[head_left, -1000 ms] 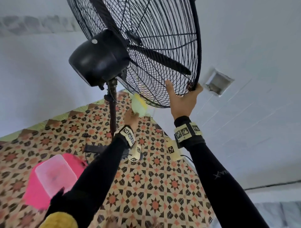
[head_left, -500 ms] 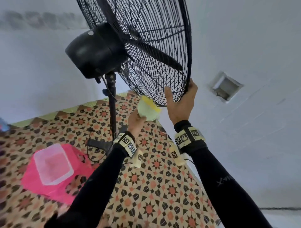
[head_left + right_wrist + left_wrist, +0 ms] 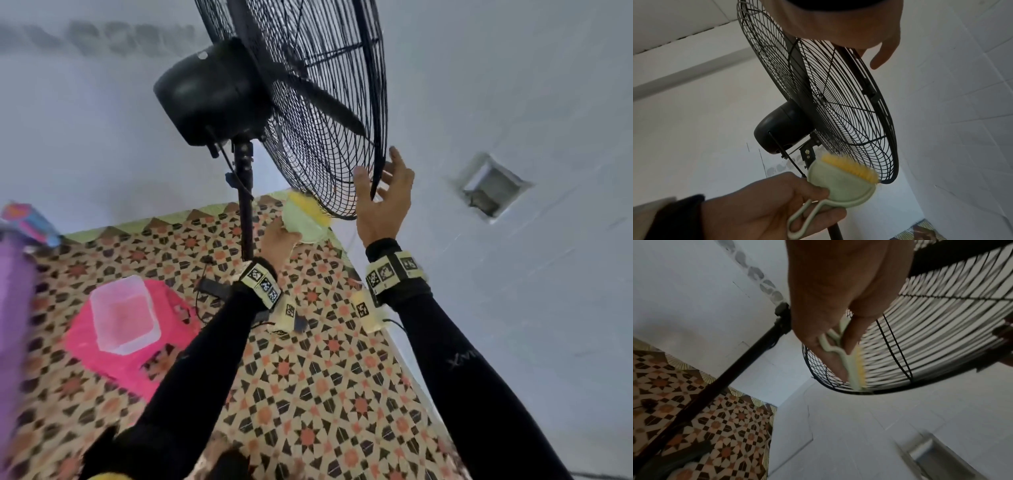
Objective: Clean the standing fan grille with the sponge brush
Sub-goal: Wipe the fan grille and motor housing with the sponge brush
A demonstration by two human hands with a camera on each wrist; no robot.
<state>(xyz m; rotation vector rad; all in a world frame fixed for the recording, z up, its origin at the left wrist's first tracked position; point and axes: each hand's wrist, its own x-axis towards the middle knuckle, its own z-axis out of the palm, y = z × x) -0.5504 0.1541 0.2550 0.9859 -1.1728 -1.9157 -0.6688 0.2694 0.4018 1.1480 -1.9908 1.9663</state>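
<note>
The black standing fan's wire grille (image 3: 325, 102) is tilted overhead, seen from below and behind. My left hand (image 3: 286, 234) grips the loop handle of a pale green sponge brush (image 3: 305, 222) with yellow bristles. The bristles touch the grille's lowest part near the rim. In the right wrist view the brush (image 3: 842, 181) sits just under the grille (image 3: 849, 113), and in the left wrist view my fingers pinch the brush (image 3: 854, 369) against the wires (image 3: 941, 321). My right hand (image 3: 380, 178) is at the rim with fingers spread loosely, thumb behind it and fingers in front.
The fan's motor housing (image 3: 209, 92) and pole (image 3: 246, 205) are left of the brush. A clear plastic box (image 3: 121, 315) sits on a pink stool (image 3: 137, 359) on the patterned floor. A recessed opening (image 3: 489, 185) is in the white wall at the right.
My right hand gripped the grille rim before; its fingers have now loosened and spread. The left hand has carried the brush rightward to the grille's bottom edge.
</note>
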